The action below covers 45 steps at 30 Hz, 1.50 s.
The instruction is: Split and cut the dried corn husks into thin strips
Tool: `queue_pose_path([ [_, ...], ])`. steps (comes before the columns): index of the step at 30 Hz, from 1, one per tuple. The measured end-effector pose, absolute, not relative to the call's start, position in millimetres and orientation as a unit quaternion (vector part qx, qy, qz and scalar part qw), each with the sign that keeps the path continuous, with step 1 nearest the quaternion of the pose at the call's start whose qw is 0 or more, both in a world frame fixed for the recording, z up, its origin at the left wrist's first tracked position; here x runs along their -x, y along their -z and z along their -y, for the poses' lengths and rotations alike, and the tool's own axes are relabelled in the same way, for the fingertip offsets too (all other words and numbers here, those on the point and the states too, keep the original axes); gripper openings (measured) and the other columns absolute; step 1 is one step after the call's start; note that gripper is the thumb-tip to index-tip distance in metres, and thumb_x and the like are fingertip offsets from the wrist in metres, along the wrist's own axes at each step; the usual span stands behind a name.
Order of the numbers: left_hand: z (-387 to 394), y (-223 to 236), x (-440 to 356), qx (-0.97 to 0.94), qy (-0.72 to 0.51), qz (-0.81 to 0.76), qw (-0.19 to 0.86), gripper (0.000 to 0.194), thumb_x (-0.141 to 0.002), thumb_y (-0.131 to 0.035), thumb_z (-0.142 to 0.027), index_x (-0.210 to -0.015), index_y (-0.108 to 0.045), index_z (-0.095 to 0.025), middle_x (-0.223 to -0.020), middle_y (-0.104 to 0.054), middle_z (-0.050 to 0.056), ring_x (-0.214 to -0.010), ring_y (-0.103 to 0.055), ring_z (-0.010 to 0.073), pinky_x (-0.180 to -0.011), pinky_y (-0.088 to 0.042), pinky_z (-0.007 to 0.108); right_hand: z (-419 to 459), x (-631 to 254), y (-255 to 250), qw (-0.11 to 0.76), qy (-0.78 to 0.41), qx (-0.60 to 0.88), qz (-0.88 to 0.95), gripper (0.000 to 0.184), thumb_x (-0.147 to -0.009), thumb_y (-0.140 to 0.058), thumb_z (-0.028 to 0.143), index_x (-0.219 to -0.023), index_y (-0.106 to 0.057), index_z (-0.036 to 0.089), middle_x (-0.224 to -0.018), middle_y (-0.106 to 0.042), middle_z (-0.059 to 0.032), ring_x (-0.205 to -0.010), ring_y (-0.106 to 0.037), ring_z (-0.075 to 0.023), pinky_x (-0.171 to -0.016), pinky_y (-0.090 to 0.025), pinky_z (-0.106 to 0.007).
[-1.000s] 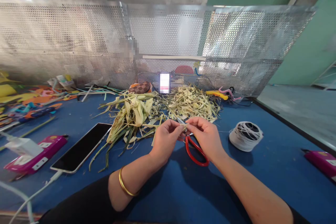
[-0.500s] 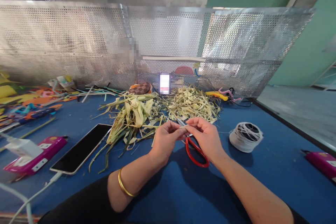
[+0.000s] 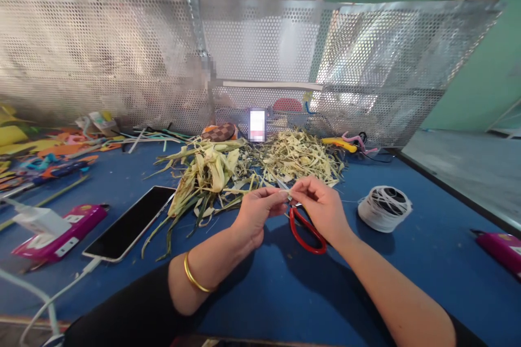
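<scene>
My left hand [image 3: 260, 209] and my right hand [image 3: 319, 206] meet at the fingertips above the blue table. Both are closed in a pinch on a small pale strip [image 3: 289, 195] that looks like plant husk; the fingers hide most of it. Scissors with red handles [image 3: 305, 233] lie under my right hand, blades pointing away. Behind my hands spread dried husk leaves [image 3: 215, 168] and a heap of shredded husk strips [image 3: 299, 154]. A spool of white thread [image 3: 385, 209] stands right of my right hand, a thin thread running from it toward my fingers.
A phone [image 3: 130, 222] on a charging cable and a magenta power strip [image 3: 81, 222] lie at the left. Colourful scraps [image 3: 49, 157] cover the far left. A yellow-handled tool [image 3: 340, 144] lies at the back right. A perforated metal screen [image 3: 256, 49] borders the far edge.
The fingertips of both hands have shifted slightly around the small strip, still pinching it together. The whole view has tilted a little; the things on the table look unmoved.
</scene>
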<state>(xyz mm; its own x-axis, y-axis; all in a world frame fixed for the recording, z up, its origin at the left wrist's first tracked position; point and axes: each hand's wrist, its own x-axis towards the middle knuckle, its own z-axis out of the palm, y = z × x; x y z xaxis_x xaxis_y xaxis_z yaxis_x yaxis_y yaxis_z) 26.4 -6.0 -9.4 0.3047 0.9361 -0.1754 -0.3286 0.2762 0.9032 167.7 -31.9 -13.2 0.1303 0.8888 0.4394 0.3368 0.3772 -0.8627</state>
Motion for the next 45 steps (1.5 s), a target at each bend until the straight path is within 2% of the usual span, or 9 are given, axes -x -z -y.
queue_pose_path([
  [6,6,8,-25,-0.380,-0.444,-0.373,0.721,0.018,-0.055,-0.078,-0.022,-0.063,-0.065,-0.013,-0.057,-0.061,-0.001,-0.052,-0.055,0.0074,-0.057,-0.047,0.020,33,-170,13,0.517,-0.156,0.508,0.672,0.005,-0.077,-0.061,0.026,-0.077,-0.065,0.022,-0.076,-0.068,-0.0010,-0.071,-0.062,-0.0173,-0.068,-0.048,-0.029],
  [15,7,9,-28,-0.467,-0.476,-0.341,0.663,0.022,-0.060,-0.077,-0.032,-0.066,-0.067,-0.013,-0.067,-0.068,0.002,-0.058,-0.058,0.0089,-0.064,-0.049,0.022,33,-168,12,0.553,-0.212,0.522,0.613,0.008,-0.076,-0.061,0.027,-0.071,-0.063,0.021,-0.077,-0.070,-0.0016,-0.074,-0.063,-0.0178,-0.072,-0.049,-0.031],
  [20,7,11,-30,-0.536,-0.494,-0.332,0.598,0.017,-0.068,-0.070,-0.030,-0.071,-0.069,-0.013,-0.068,-0.069,0.003,-0.060,-0.060,0.0106,-0.064,-0.050,0.022,36,-166,7,0.562,-0.240,0.534,0.585,0.009,-0.075,-0.062,0.028,-0.069,-0.062,0.020,-0.067,-0.066,-0.0003,-0.065,-0.062,-0.0162,-0.064,-0.048,-0.029],
  [22,6,13,-30,-0.550,-0.496,-0.335,0.582,0.016,-0.070,-0.068,-0.030,-0.071,-0.069,-0.014,-0.068,-0.070,0.003,-0.060,-0.061,0.0110,-0.063,-0.050,0.023,36,-165,7,0.572,-0.246,0.530,0.575,0.007,-0.074,-0.063,0.027,-0.074,-0.061,0.020,-0.068,-0.066,0.0004,-0.063,-0.062,-0.0156,-0.063,-0.048,-0.028],
  [26,4,17,-31,-0.575,-0.491,-0.349,0.553,0.019,-0.072,-0.066,-0.034,-0.072,-0.068,-0.014,-0.069,-0.070,0.003,-0.058,-0.061,0.0118,-0.062,-0.051,0.023,34,-164,11,0.594,-0.249,0.530,0.552,0.018,-0.074,-0.063,0.026,-0.090,-0.058,0.021,-0.070,-0.066,0.0012,-0.061,-0.062,-0.0152,-0.061,-0.048,-0.028],
  [32,5,17,-30,-0.596,-0.482,-0.362,0.530,0.020,-0.074,-0.062,-0.033,-0.072,-0.068,-0.014,-0.068,-0.068,0.003,-0.061,-0.063,0.0145,-0.064,-0.052,0.025,33,-164,15,0.587,-0.218,0.537,0.565,0.016,-0.074,-0.062,0.026,-0.088,-0.057,0.021,-0.071,-0.064,0.0004,-0.061,-0.061,-0.0154,-0.060,-0.048,-0.028],
  [37,6,17,-29,-0.623,-0.463,-0.361,0.517,0.015,-0.071,-0.064,-0.029,-0.075,-0.069,-0.016,-0.071,-0.069,0.003,-0.064,-0.063,0.0155,-0.063,-0.051,0.025,32,-166,17,0.580,-0.210,0.539,0.574,0.016,-0.075,-0.062,0.027,-0.088,-0.057,0.021,-0.072,-0.064,-0.0006,-0.064,-0.062,-0.0164,-0.064,-0.049,-0.030],
  [45,1,19,-25,-0.669,-0.467,-0.374,0.440,0.016,-0.076,-0.058,-0.031,-0.070,-0.065,-0.018,-0.057,-0.059,-0.001,-0.056,-0.054,0.0122,-0.057,-0.044,0.022,32,-170,7,0.563,-0.357,0.513,0.541,0.019,-0.071,-0.065,0.034,-0.082,-0.065,0.019,-0.065,-0.065,0.0002,-0.058,-0.061,-0.0154,-0.058,-0.049,-0.028],
])
